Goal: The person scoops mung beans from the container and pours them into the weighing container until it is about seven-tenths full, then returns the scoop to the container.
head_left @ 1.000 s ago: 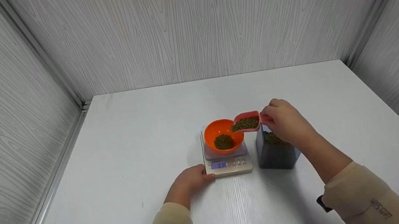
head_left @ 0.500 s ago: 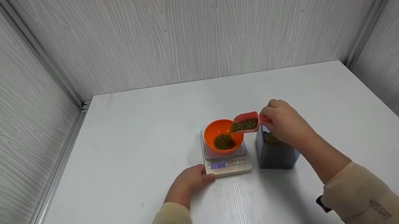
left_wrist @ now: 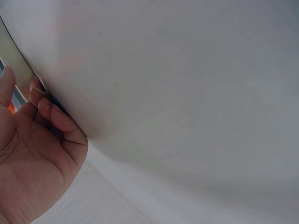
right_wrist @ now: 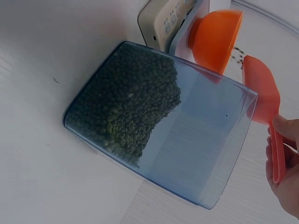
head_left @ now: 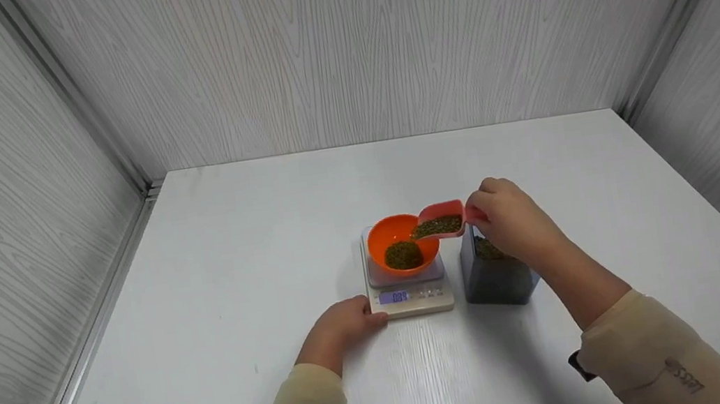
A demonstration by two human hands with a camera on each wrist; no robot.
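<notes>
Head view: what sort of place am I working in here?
Probably a staged weighing booth, not a real kitchen: a bare white table boxed in by grey wood-grain panels, with only a scale, an orange bowl and a jar of green beans set out.

Staged recording booth, not a real kitchen: bare white table (head_left: pixel 253 245) boxed in on three sides by grey wood-grain panels (head_left: pixel 339 50) with metal corner strips. Only kitchen-type props on it: digital scale (head_left: pixel 410 293), orange bowl (head_left: pixel 386 237), clear container of green beans (right_wrist: pixel 154 121).
</notes>
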